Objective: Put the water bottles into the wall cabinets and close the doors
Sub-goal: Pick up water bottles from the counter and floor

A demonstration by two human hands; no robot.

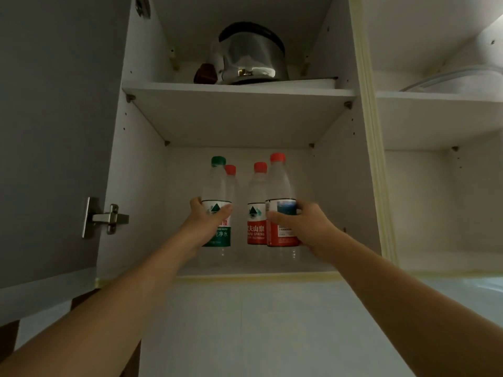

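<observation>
**Both hands on bottles in the lower cabinet compartment**

The wall cabinet stands open, its grey door swung out to the left with a metal hinge showing. Four water bottles stand upright on the bottom shelf. The left hand wraps round the green-capped bottle at its label, thumb across the front and fingers behind. Just behind that bottle, partly hidden, stands a red-capped bottle. The right hand grips the tall red-capped bottle at its red label, thumb on the front and fingers round the right side. Between the two held bottles, just beside the right one, stands another red-labelled bottle, untouched by either hand.

On the upper shelf sits a shiny metal kettle with a dark handle, a brown object next to it on the left. To the right, a second open compartment holds a pale, translucent item on its shelf; what it is cannot be made out
</observation>
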